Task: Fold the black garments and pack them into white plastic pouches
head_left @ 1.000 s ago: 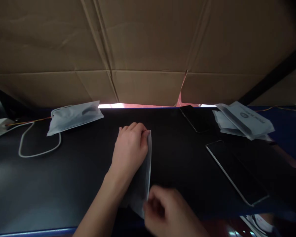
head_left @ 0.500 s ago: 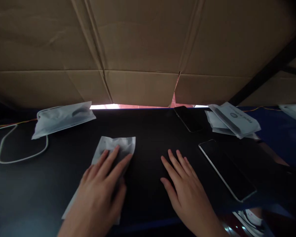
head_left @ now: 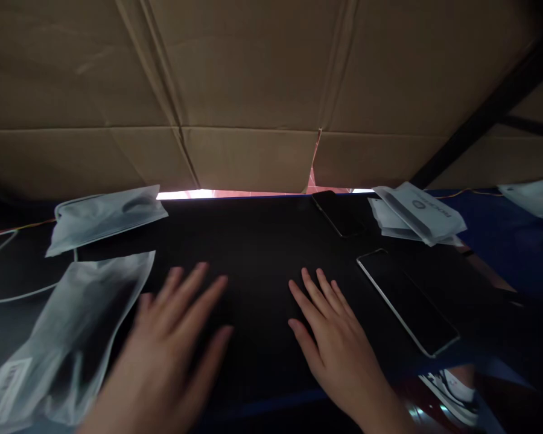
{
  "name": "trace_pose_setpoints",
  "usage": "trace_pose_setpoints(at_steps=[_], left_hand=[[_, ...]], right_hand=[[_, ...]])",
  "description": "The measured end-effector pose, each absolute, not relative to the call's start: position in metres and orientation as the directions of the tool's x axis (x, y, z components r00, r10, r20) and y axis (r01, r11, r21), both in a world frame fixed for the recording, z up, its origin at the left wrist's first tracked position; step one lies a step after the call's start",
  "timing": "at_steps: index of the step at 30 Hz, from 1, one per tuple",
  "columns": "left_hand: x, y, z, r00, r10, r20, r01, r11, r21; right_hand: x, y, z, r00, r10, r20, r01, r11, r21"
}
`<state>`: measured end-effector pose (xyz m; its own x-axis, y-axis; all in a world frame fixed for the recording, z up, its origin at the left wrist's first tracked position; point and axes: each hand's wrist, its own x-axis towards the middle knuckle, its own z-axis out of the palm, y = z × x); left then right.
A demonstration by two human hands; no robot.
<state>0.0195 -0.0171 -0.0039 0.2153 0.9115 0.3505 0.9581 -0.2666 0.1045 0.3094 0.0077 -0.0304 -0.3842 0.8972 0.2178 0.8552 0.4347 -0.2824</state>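
Note:
My left hand (head_left: 167, 343) is slightly blurred, palm down over the black tabletop (head_left: 253, 241), with its fingers spread and nothing in them. Just left of it lies a frosted plastic pouch (head_left: 85, 313) with a white barcode label (head_left: 6, 386) at its lower left end. My right hand (head_left: 335, 337) rests flat on the black surface, fingers apart and holding nothing. Nearest to it on the right is a smartphone (head_left: 409, 301) with a dark screen and a pale edge. A second dark phone (head_left: 339, 214) lies farther back.
Another frosted pouch (head_left: 108, 217) lies at the back left, beside a white cable (head_left: 22, 295). Several printed pouches (head_left: 423, 211) overlap at the back right. A cardboard sheet (head_left: 253, 90) stands along the rear edge. A shoe (head_left: 452, 395) shows below the front edge.
The pouch that was under my left hand now lies farther left, clear of the fingers. My left hand has opened wider. My right hand stays flat; the view has shifted slightly.

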Motion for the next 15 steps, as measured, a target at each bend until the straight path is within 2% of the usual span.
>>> trace_pose_setpoints(at_steps=[3, 5, 8, 11, 13, 15], left_hand=[[0.086, -0.018, -0.012, 0.358, 0.863, 0.357, 0.921, -0.388, 0.014], [0.107, -0.017, -0.021, 0.38, 0.855, 0.353, 0.919, -0.391, -0.042], [0.113, -0.015, -0.029, 0.385, 0.856, 0.344, 0.92, -0.388, -0.065], [0.103, -0.012, -0.021, 0.418, 0.844, 0.335, 0.899, -0.437, -0.023], [0.083, -0.012, -0.008, 0.457, 0.837, 0.302, 0.866, -0.496, 0.065], [0.045, -0.015, 0.002, 0.412, 0.864, 0.291, 0.86, -0.474, 0.189]], right_hand=[[0.31, 0.007, -0.031, -0.38, 0.894, 0.24, 0.858, 0.437, -0.27], [0.31, 0.007, -0.031, -0.375, 0.895, 0.241, 0.861, 0.433, -0.268], [0.31, 0.007, -0.03, -0.385, 0.896, 0.222, 0.857, 0.437, -0.273], [0.31, 0.008, -0.028, -0.396, 0.893, 0.214, 0.855, 0.443, -0.27], [0.31, 0.009, -0.027, -0.386, 0.896, 0.221, 0.857, 0.437, -0.273], [0.31, 0.009, -0.026, -0.372, 0.903, 0.214, 0.859, 0.422, -0.289]])
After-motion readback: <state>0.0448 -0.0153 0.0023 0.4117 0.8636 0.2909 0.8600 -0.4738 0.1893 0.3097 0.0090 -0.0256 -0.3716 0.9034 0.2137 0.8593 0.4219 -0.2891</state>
